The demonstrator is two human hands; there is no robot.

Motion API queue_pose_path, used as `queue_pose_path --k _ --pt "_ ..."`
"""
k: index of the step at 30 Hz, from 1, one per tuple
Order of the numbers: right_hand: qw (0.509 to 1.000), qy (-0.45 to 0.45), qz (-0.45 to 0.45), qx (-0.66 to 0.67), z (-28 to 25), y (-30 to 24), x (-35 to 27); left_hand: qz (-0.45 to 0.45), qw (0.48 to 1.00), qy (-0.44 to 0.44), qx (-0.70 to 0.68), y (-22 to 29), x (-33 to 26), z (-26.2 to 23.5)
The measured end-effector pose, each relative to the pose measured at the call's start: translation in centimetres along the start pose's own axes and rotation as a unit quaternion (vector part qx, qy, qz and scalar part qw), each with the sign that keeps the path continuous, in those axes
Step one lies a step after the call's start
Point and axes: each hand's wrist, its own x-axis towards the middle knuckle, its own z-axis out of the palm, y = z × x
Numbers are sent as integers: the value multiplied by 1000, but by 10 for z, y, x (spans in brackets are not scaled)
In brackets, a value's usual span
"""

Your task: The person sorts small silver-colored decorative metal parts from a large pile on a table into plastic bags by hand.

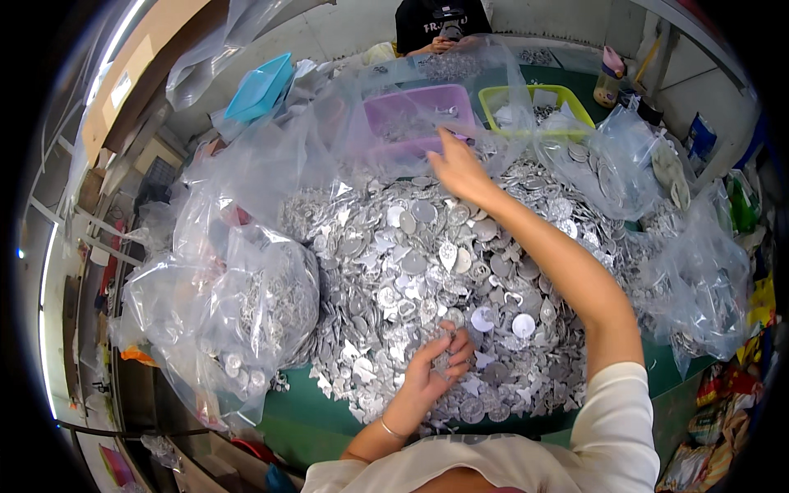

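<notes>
A wide heap of small silver-coloured metal pieces [411, 263], discs and other flat shapes, covers the green table [304, 411]. At the near side of the heap, my left hand [436, 366] is curled palm up around a few small metal pieces. My right arm stretches over the heap, and my right hand [462, 171] hovers at the near edge of the purple plastic basket [419, 94]. Its index finger is extended and the thumb stands apart, with nothing visible between them. Small silver pieces lie in the basket, behind clear plastic film.
A yellow-green basket [538, 92] stands right of the purple one, a blue tray [259, 86] at the far left. Clear bags of metal pieces [271, 287] flank the heap, another bag [699, 279] at right. A drinking bottle [609, 78] stands far right. Another person [440, 25] sits opposite.
</notes>
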Motion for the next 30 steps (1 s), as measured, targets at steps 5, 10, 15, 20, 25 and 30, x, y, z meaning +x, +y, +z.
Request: queue_pose_path --k 5,10,15,20,25,30 --pt "982 -164 88 14 61 -32 44 16 999 -30 33 10 0 -8" --pt "987 -112 -98 -61 102 -31 18 16 999 -21 19 12 1 -18" --pt "947 136 -283 68 47 -18 43 30 999 -16 -3 16 -8 -20" --pt "996 54 -1 -77 33 78 125 16 999 -13 -30 19 -2 -19" --pt "932 -148 -50 -328 54 129 174 10 999 -7 -46 19 -3 -20" --pt "918 -227 -46 -322 71 161 199 17 999 -2 -43 20 -5 -20"
